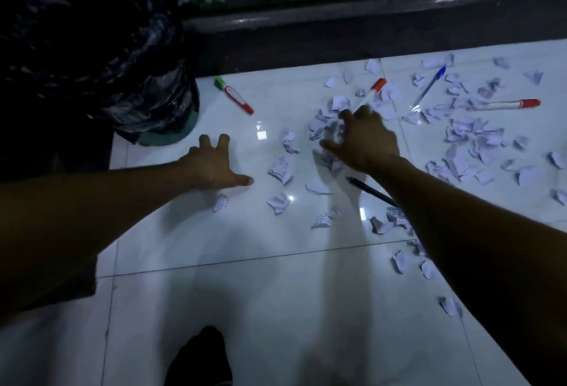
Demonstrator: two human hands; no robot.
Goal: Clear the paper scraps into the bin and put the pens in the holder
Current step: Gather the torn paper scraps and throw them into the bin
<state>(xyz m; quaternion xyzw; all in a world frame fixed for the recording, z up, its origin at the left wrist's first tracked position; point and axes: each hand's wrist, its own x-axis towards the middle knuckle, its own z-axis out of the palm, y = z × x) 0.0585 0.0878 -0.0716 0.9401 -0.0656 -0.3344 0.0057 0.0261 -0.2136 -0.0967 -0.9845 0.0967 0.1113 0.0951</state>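
Observation:
White paper scraps [472, 137] lie scattered over the glossy white tiled floor [276, 293], thickest at the centre right. My right hand [365, 140] is spread, fingers down on a cluster of scraps [322, 122]. My left hand [214, 165] rests flat and spread on bare tile, holding nothing. A bin lined with a black bag [147, 97] stands at the left. Pens lie about: a green-capped red marker [234, 96], a red-capped marker [372, 92], a blue pen [429, 85], another red-capped marker [509, 104], and a black pen [371, 191] partly under my right forearm.
A dark raised ledge [337, 27] runs along the far edge of the tiles, with a pebble-patterned wall behind it. A dark shape, perhaps my foot [199, 358], shows at the bottom centre. No pen holder is in view.

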